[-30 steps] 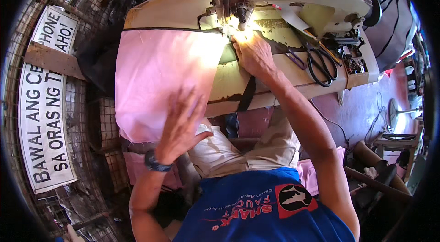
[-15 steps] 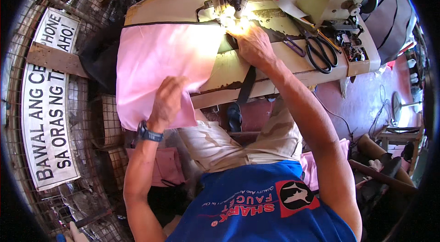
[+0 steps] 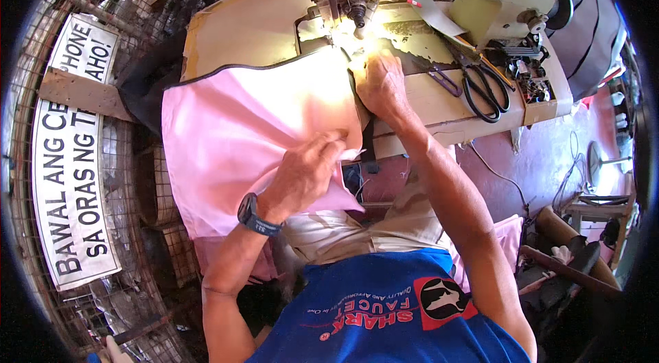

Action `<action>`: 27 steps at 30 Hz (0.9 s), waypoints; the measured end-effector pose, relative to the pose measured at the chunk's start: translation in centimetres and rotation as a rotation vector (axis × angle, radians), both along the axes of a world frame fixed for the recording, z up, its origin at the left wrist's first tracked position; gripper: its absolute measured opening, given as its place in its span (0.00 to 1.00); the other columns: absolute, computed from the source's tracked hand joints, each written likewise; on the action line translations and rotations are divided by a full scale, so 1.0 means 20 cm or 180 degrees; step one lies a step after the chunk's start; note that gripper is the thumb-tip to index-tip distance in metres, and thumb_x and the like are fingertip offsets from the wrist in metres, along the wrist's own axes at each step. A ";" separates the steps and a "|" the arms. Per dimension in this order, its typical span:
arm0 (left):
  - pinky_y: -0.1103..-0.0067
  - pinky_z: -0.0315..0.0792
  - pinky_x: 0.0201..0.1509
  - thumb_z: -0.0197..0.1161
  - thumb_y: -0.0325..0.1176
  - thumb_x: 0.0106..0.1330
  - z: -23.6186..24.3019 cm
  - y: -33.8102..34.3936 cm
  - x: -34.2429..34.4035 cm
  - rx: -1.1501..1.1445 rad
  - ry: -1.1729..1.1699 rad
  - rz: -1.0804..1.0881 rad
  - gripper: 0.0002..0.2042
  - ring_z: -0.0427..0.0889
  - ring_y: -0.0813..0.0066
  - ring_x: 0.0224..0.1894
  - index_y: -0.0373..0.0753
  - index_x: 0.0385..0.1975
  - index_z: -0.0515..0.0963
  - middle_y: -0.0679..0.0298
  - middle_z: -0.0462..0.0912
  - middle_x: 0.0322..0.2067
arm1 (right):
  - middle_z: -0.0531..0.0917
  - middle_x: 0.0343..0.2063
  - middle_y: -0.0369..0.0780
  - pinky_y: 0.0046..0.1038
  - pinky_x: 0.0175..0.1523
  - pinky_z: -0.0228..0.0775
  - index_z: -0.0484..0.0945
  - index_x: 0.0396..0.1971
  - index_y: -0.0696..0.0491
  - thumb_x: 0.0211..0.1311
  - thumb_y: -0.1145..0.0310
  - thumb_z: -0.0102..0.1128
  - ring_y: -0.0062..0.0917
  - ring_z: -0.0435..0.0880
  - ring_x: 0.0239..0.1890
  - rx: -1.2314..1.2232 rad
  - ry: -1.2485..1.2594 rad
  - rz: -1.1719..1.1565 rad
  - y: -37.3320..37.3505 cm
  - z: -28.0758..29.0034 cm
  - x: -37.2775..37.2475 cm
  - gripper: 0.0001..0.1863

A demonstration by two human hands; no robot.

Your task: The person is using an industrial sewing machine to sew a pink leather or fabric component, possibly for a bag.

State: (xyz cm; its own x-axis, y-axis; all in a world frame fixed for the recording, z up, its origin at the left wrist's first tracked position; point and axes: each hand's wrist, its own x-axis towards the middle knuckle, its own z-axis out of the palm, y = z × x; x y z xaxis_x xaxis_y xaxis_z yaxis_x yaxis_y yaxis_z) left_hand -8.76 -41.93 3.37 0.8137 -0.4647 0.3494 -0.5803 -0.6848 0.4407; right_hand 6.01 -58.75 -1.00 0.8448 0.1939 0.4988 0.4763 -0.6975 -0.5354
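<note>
A pink cloth panel (image 3: pixel 226 143) with black edging (image 3: pixel 254 65) along its far side lies over the sewing machine bed and hangs off its near edge. My left hand (image 3: pixel 309 169) is closed on the panel's near right part, bunching it into folds. Close to the needle area of the sewing machine (image 3: pixel 467 2), my right hand (image 3: pixel 383 88) has its fingers pressed together at a black strip (image 3: pixel 364 112), beside the panel's right edge. Glare from the lamp washes out its fingertips and the cloth under the needle.
Black-handled scissors (image 3: pixel 486 92) and small thread snips (image 3: pixel 445 80) lie right of my right hand. A tray of small metal parts (image 3: pixel 537 88) sits at the bed's right end. Wire mesh with a white sign (image 3: pixel 79 157) stands on the left.
The panel has turned, its far edge now slanting and its left side nearer me. My left hand has moved right and taken up cloth. My right hand has shifted slightly nearer me.
</note>
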 end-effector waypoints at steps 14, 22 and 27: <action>0.62 0.68 0.60 0.60 0.27 0.63 -0.01 0.11 0.67 0.0595 -0.0585 -0.0337 0.12 0.74 0.51 0.53 0.32 0.45 0.78 0.51 0.79 0.48 | 0.82 0.24 0.50 0.43 0.37 0.71 0.81 0.20 0.56 0.50 0.71 0.62 0.44 0.82 0.31 -0.0150 0.0679 -0.0223 0.07 0.12 -0.08 0.05; 0.62 0.66 0.64 0.62 0.27 0.60 -0.04 0.19 0.71 0.0467 -0.0519 -0.0579 0.17 0.73 0.53 0.58 0.33 0.50 0.77 0.51 0.77 0.53 | 0.79 0.25 0.47 0.41 0.34 0.68 0.77 0.26 0.55 0.53 0.74 0.58 0.44 0.79 0.30 -0.0368 -0.0073 0.0109 0.06 0.11 -0.08 0.02; 0.62 0.68 0.58 0.60 0.30 0.60 -0.04 0.14 0.74 0.0810 -0.0687 -0.0294 0.14 0.73 0.52 0.52 0.34 0.45 0.79 0.52 0.77 0.47 | 0.79 0.34 0.43 0.39 0.44 0.66 0.79 0.41 0.54 0.51 0.74 0.58 0.39 0.78 0.40 -0.0545 -0.0229 0.0098 0.07 0.10 -0.14 0.14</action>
State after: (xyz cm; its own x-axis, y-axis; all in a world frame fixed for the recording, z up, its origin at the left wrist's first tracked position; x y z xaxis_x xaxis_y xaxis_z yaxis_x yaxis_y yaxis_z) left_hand 6.03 -39.21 2.59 0.6840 -0.6273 0.3724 -0.7063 -0.6972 0.1228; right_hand 3.22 -57.44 1.04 0.8005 0.3064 0.5152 0.5315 -0.7601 -0.3738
